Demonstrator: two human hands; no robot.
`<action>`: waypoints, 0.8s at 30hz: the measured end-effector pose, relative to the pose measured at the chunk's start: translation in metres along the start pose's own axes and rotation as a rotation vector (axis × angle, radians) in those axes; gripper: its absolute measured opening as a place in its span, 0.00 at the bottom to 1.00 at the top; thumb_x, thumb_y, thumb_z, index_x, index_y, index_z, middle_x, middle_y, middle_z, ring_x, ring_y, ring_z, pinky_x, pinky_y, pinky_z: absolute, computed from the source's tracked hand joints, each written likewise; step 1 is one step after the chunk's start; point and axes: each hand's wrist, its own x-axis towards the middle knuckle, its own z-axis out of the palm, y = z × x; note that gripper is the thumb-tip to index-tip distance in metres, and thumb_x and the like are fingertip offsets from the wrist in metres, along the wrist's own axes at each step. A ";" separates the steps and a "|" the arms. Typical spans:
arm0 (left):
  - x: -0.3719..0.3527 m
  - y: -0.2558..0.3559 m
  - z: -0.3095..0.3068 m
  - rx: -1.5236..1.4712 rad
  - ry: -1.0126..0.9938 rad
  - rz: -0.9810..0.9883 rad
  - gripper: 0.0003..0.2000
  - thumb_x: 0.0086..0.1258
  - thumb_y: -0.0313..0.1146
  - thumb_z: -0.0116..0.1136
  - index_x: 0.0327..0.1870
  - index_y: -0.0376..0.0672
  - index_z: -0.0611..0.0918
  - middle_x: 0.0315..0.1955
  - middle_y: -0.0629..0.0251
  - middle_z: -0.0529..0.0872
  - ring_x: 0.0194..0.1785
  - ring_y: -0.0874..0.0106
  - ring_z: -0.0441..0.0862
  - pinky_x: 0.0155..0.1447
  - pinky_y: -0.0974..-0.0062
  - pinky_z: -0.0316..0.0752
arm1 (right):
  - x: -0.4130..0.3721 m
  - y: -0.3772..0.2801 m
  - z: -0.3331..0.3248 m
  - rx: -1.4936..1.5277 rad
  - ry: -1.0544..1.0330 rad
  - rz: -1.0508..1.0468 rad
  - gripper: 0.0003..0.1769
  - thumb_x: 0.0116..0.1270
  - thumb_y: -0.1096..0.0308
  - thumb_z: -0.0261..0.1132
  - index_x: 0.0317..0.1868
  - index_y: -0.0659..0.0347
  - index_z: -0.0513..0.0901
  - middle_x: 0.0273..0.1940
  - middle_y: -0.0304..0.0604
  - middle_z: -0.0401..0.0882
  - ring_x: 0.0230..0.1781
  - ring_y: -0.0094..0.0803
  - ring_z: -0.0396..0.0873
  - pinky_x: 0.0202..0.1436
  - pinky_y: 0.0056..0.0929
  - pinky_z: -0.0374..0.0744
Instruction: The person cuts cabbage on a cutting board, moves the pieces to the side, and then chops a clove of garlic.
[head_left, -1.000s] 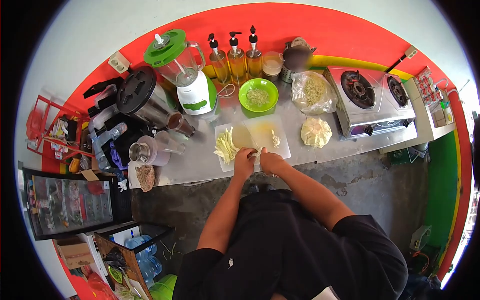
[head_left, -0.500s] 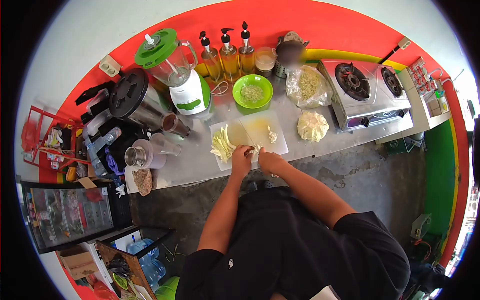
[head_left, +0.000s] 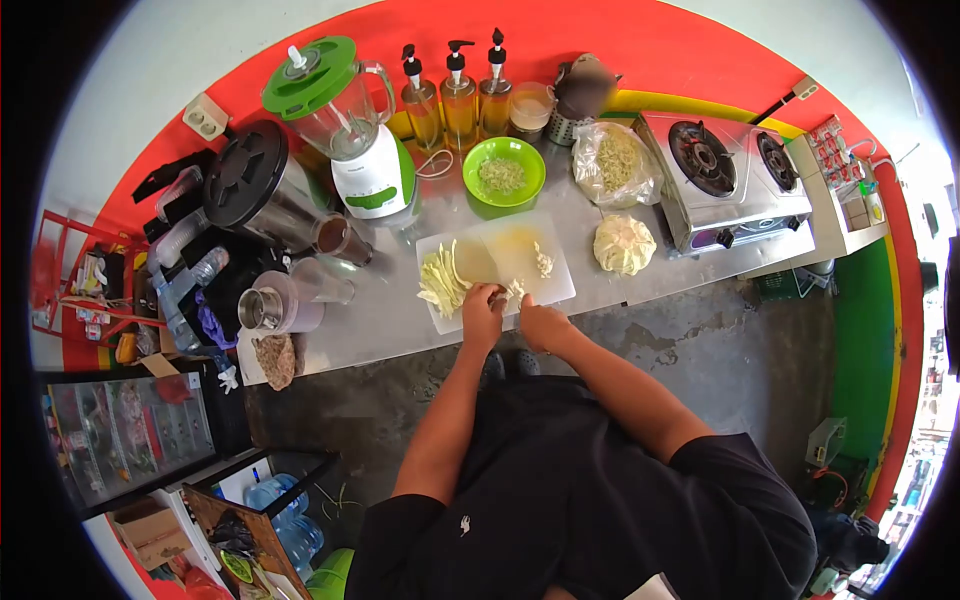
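A white cutting board (head_left: 556,278) lies on the steel counter. Pale green cabbage strips (head_left: 440,282) are heaped on its left side, and small chopped pieces (head_left: 543,260) sit at the right. At the board's front edge, my left hand (head_left: 484,306) has its fingers bent together on pale cabbage pieces. My right hand (head_left: 543,328) is closed in a fist just right of it, round a knife whose handle is mostly hidden; the thin blade is hard to make out against the board. A green bowl (head_left: 503,208) with shredded bits stands behind the board.
A pale cabbage head (head_left: 624,245) and a plastic bag of shreds (head_left: 617,165) are at the right, beside the gas stove (head_left: 721,205). A blender (head_left: 372,178), pump bottles (head_left: 458,110), a lidded steel container (head_left: 262,185) and clear cups (head_left: 325,282) stand behind and left.
The view has shifted slightly. My right hand has moved a little away from my left hand, and more small pale pieces show between them.
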 end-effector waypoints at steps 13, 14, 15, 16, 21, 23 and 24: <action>-0.003 -0.003 -0.002 -0.061 -0.004 0.027 0.09 0.60 0.21 0.65 0.41 0.36 0.84 0.38 0.56 0.82 0.40 0.60 0.82 0.46 0.66 0.77 | -0.002 -0.007 0.002 -0.003 -0.007 0.009 0.29 0.60 0.73 0.67 0.59 0.72 0.64 0.43 0.63 0.86 0.48 0.57 0.86 0.51 0.46 0.84; -0.004 -0.005 0.000 -0.038 0.007 0.027 0.09 0.59 0.21 0.65 0.41 0.36 0.84 0.38 0.56 0.82 0.40 0.59 0.82 0.46 0.65 0.77 | -0.002 -0.006 0.013 0.011 0.026 0.020 0.32 0.61 0.74 0.66 0.62 0.75 0.62 0.43 0.66 0.85 0.48 0.58 0.86 0.50 0.47 0.84; -0.002 -0.007 0.001 -0.013 0.023 0.030 0.09 0.59 0.21 0.65 0.41 0.36 0.84 0.38 0.56 0.82 0.41 0.58 0.82 0.46 0.65 0.77 | 0.001 -0.005 0.016 0.022 0.065 0.027 0.34 0.62 0.75 0.64 0.65 0.78 0.59 0.43 0.68 0.85 0.47 0.58 0.86 0.49 0.48 0.84; 0.000 -0.008 0.000 -0.016 0.046 0.030 0.09 0.59 0.21 0.65 0.41 0.36 0.84 0.38 0.56 0.82 0.41 0.58 0.82 0.46 0.65 0.77 | 0.008 -0.005 0.015 0.003 0.070 0.015 0.34 0.62 0.75 0.64 0.65 0.78 0.59 0.43 0.68 0.85 0.47 0.58 0.86 0.49 0.48 0.84; -0.001 -0.006 -0.002 0.046 0.023 0.117 0.09 0.60 0.20 0.64 0.41 0.36 0.84 0.38 0.56 0.82 0.41 0.57 0.82 0.47 0.64 0.77 | 0.026 -0.010 0.002 0.041 0.138 0.013 0.30 0.65 0.72 0.62 0.64 0.74 0.61 0.41 0.62 0.86 0.45 0.56 0.87 0.48 0.46 0.85; 0.000 -0.003 -0.004 0.031 0.007 0.091 0.09 0.60 0.20 0.64 0.41 0.36 0.84 0.38 0.56 0.82 0.42 0.57 0.82 0.48 0.64 0.77 | 0.021 -0.008 0.003 0.058 0.170 -0.005 0.30 0.65 0.73 0.62 0.65 0.74 0.61 0.41 0.63 0.86 0.45 0.56 0.87 0.49 0.47 0.85; -0.003 -0.004 -0.002 0.010 -0.008 0.054 0.09 0.60 0.20 0.64 0.41 0.37 0.84 0.38 0.56 0.82 0.42 0.58 0.82 0.48 0.65 0.77 | 0.017 -0.005 0.008 0.069 0.190 -0.020 0.31 0.65 0.73 0.61 0.65 0.73 0.61 0.42 0.64 0.86 0.45 0.57 0.87 0.49 0.48 0.84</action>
